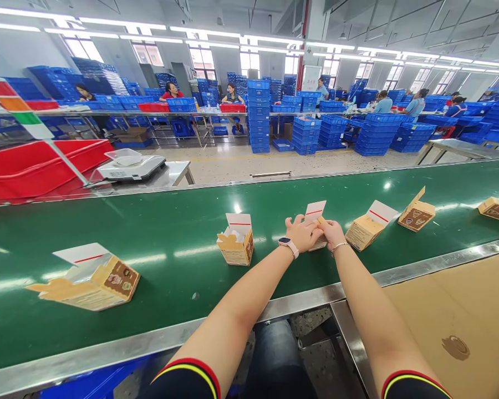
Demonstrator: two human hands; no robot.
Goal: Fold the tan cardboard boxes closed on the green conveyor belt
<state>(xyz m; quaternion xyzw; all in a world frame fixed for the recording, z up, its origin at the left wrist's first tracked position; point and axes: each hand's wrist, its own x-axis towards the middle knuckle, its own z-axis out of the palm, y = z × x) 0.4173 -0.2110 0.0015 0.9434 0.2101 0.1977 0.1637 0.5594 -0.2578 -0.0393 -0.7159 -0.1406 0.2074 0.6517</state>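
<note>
Both my hands are on a small tan cardboard box [316, 209] on the green conveyor belt [183, 299]. Its white flap with a red stripe stands up, and my hands cover most of its body. My left hand [303, 234], below a pink wristwatch, grips the box's left side with bent fingers. My right hand [332, 233] pinches the right side near the top edge. To the left stands an open box [236, 249] with something whitish inside. To the right is another box [362, 230] with its flap raised.
Along the belt lie an open box [108, 282] at left, plus a box [417, 215] and a tipped box [497, 209] at right. Brown cardboard [453, 299] lies at near right. Beyond the belt are a scale [131, 166], a red bin [33, 166], stacked blue crates [258, 116] and several seated people.
</note>
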